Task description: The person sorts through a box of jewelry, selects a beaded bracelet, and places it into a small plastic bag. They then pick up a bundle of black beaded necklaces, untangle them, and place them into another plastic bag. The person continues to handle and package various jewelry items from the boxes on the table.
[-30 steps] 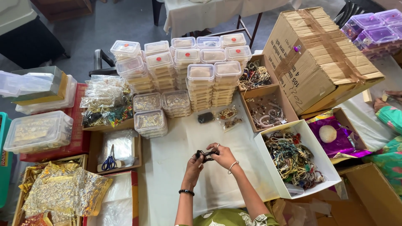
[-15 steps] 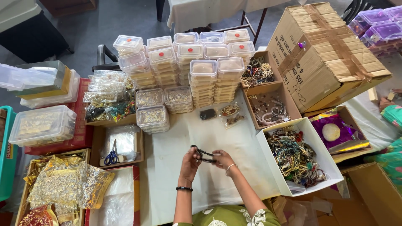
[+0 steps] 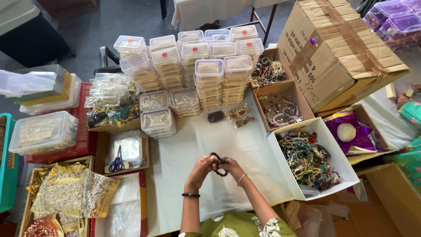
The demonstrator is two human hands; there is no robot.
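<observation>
My left hand (image 3: pixel 201 169) and my right hand (image 3: pixel 231 167) meet over the white table cover (image 3: pixel 184 149), both gripping a dark beaded cord (image 3: pixel 217 164) looped between the fingers. A black bead bracelet sits on my left wrist, a thin bangle on my right. To the right stands a white box (image 3: pixel 325 146) full of tangled coloured cords and bracelets. A small dark packet (image 3: pixel 215 116) and two little clear bags of beads (image 3: pixel 240 116) lie further up the cover.
Stacks of clear lidded tubs (image 3: pixel 206 70) line the back. Brown trays of beads (image 3: pixel 280 112) and a big taped carton (image 3: pixel 337 52) stand right. Scissors (image 3: pixel 116 162) lie in a tray left, gold foil pouches (image 3: pixel 70 193) lower left. Another person's sleeve (image 3: pixel 410 114) shows at the right edge.
My hands have drawn closer together and lower, bunching the dark cord into a loop between them. The view shifted slightly.
</observation>
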